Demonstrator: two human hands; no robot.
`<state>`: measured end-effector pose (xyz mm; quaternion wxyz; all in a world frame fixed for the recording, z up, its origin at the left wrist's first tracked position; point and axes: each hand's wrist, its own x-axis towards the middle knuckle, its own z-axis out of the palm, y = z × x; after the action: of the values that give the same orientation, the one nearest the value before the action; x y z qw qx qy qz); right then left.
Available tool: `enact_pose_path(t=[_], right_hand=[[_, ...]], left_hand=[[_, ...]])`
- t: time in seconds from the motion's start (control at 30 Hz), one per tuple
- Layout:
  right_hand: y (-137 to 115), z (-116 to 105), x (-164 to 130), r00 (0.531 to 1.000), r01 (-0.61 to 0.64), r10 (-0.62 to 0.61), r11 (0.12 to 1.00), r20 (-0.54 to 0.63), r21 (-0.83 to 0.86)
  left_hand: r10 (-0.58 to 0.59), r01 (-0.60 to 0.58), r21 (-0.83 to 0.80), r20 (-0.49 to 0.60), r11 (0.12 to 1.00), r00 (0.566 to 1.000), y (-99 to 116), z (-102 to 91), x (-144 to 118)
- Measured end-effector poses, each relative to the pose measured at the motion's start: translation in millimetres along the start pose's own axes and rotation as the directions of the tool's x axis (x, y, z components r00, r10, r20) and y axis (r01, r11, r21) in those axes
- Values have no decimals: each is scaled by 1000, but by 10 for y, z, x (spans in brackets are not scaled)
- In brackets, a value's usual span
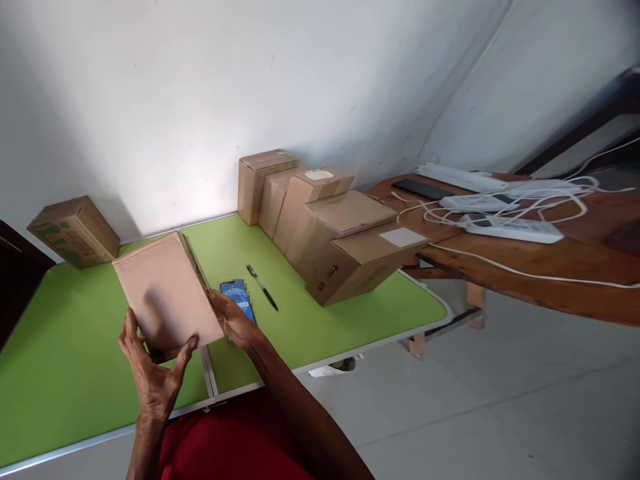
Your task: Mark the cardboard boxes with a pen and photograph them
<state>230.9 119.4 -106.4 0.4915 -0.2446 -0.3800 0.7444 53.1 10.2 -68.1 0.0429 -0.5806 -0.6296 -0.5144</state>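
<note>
A plain brown cardboard box [170, 290] is tilted above the green table [270, 333], its broad face toward me. My left hand [153, 370] grips its lower edge, thumb on the near corner and fingers along the left side. At the box's right side my right hand [235, 320] holds on, its fingers partly hidden behind the edge. Just beyond that hand lies a phone [235, 291] with a lit screen, partly covered by the hand. Beside the phone is a black pen [263, 289].
Several cardboard boxes [350, 233] stand in a row at the right; another box [80, 233] with green print sits far left by the wall. A wooden table [590, 267] on the right carries white power strips [510, 228], tangled cables and a dark flat object [423, 189].
</note>
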Motion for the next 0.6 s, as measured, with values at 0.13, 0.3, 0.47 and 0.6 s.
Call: enact_pose_path(t=[0.13, 0.3, 0.47, 0.6], right_hand=[[-126, 39, -37, 996, 71, -73, 997, -51, -30], [-200, -29, -125, 980, -24, 40, 996, 194, -80], [-155, -81, -160, 969, -95, 106, 994, 223, -60], [-92, -92, -184, 983, -126, 115, 989, 142, 72]], left_hand=[[117, -114, 66, -41, 991, 992, 119, 26, -114], [157, -158, 35, 7, 987, 988, 118, 14, -261], [101, -91, -111, 84, 990, 991, 71, -78, -374], [37, -25, -406, 23, 913, 999, 224, -169, -271]])
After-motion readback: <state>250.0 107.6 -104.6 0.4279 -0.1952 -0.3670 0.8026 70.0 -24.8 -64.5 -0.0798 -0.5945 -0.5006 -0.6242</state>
